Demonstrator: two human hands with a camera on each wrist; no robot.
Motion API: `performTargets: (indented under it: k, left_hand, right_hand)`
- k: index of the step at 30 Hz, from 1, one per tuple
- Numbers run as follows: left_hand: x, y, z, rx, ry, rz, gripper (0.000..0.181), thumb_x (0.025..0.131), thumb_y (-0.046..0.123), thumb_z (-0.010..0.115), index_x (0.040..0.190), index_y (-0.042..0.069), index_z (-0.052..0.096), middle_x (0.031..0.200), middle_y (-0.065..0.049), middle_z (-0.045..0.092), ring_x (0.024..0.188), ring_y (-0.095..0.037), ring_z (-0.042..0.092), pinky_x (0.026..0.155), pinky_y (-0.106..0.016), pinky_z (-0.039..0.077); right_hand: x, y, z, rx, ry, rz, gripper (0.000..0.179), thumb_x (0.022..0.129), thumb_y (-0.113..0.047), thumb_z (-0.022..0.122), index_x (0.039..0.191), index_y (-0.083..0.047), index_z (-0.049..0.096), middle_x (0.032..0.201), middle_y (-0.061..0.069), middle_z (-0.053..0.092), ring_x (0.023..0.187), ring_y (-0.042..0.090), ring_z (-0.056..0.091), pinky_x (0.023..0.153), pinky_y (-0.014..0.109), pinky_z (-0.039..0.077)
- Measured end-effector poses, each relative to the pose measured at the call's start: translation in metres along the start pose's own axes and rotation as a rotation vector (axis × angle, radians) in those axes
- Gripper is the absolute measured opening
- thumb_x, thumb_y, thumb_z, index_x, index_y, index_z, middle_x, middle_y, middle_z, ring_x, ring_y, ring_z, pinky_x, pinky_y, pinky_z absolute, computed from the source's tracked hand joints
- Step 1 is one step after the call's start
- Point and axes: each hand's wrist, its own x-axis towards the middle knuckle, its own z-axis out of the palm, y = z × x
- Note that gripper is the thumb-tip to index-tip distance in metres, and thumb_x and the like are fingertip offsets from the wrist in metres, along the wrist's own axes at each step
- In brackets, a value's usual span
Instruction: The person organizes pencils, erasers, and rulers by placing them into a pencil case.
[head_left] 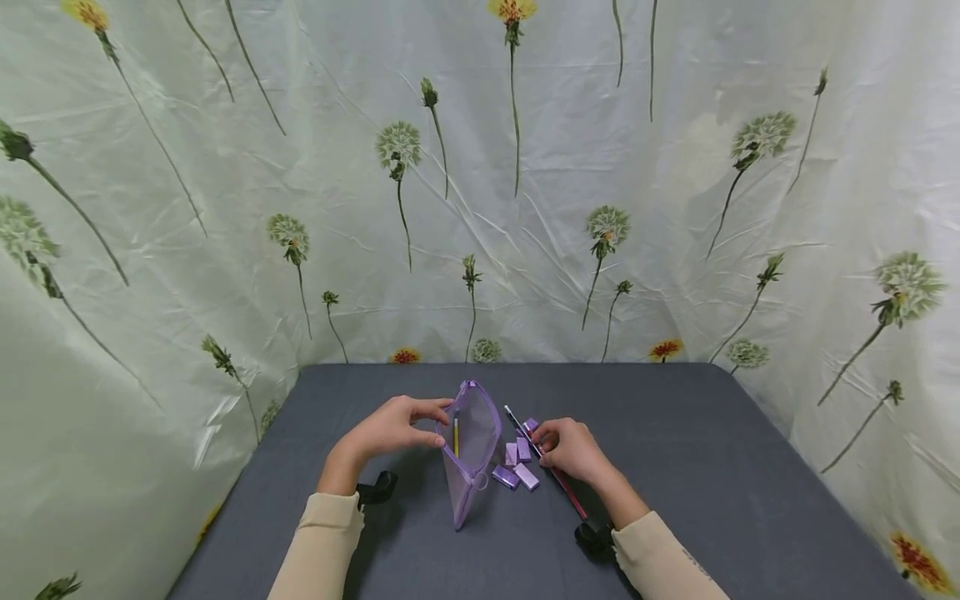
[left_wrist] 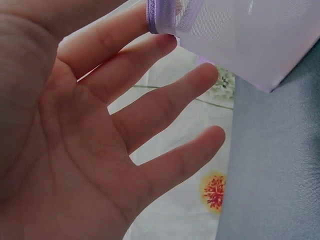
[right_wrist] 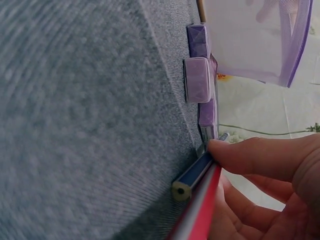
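Observation:
My left hand (head_left: 390, 433) pinches the rim of a purple mesh zip pouch (head_left: 459, 492) between thumb and forefinger, the other fingers spread. The pouch stands with its mouth spread apart, and a yellow pencil (head_left: 456, 436) shows inside. With thumb and fingertips, my right hand (head_left: 572, 448) pinches a red-and-white striped pencil (right_wrist: 202, 210), slanted low over the table. A dark blue pencil (right_wrist: 192, 176) with a flat, unsharpened end lies right beside it, under the thumb tip. Several small purple and lilac wrapped blocks (head_left: 523, 450) lie between pouch and right hand.
A dark grey cloth covers the table (head_left: 675, 500). Behind and along the sides hangs a pale curtain (head_left: 547, 250) printed with dandelions. Black camera mounts sit at both wrists, below the beige sleeves (head_left: 318, 542).

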Motion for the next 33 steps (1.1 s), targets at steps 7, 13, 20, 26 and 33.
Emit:
performTargets:
  k: [7,13,20,26,33]
  left_hand:
    - [0.0,-0.002,0.0,-0.046,0.016,0.004,0.026,0.089,0.028,0.079,0.115,0.028,0.074,0.153,-0.001,0.047,0.141,-0.022,0.041,0.108,-0.054,0.04]
    - [-0.001,-0.004,0.002,-0.085,0.048,-0.01,0.024,0.089,0.024,0.079,0.113,0.028,0.075,0.15,-0.002,0.051,0.139,-0.023,0.045,0.109,-0.058,0.037]
    - [-0.004,-0.007,0.004,-0.105,0.07,-0.019,0.026,0.089,0.021,0.079,0.115,0.025,0.075,0.148,-0.006,0.053,0.136,-0.024,0.048,0.109,-0.057,0.037]
    - [-0.004,-0.008,0.005,-0.11,0.082,-0.023,0.028,0.089,0.025,0.08,0.116,0.022,0.074,0.148,-0.008,0.053,0.13,-0.022,0.055,0.104,-0.054,0.044]
    - [-0.002,-0.009,0.007,-0.102,0.116,-0.027,0.027,0.089,0.025,0.08,0.115,0.019,0.074,0.145,-0.008,0.056,0.119,-0.016,0.062,0.095,-0.04,0.053]
  right_hand:
    - [0.0,-0.002,0.0,0.025,-0.001,0.028,0.029,0.07,0.009,0.082,0.092,-0.008,0.075,0.07,0.0,0.063,0.056,0.013,0.058,0.05,0.03,0.05]
    - [-0.002,-0.005,-0.003,0.047,-0.001,0.058,0.029,0.072,0.01,0.08,0.094,-0.008,0.076,0.072,0.002,0.064,0.055,0.014,0.059,0.05,0.03,0.051]
    - [-0.001,-0.007,-0.007,0.113,-0.001,0.092,0.029,0.076,0.009,0.077,0.101,-0.006,0.077,0.08,0.004,0.067,0.06,0.016,0.062,0.049,0.032,0.054]
    - [-0.001,-0.007,-0.009,0.199,-0.002,0.102,0.03,0.082,0.006,0.074,0.11,-0.005,0.076,0.088,0.007,0.068,0.066,0.017,0.064,0.051,0.036,0.057]
    - [-0.001,-0.018,-0.017,0.361,-0.044,0.101,0.029,0.088,0.001,0.073,0.117,-0.001,0.073,0.095,0.011,0.068,0.074,0.02,0.068,0.06,0.036,0.059]
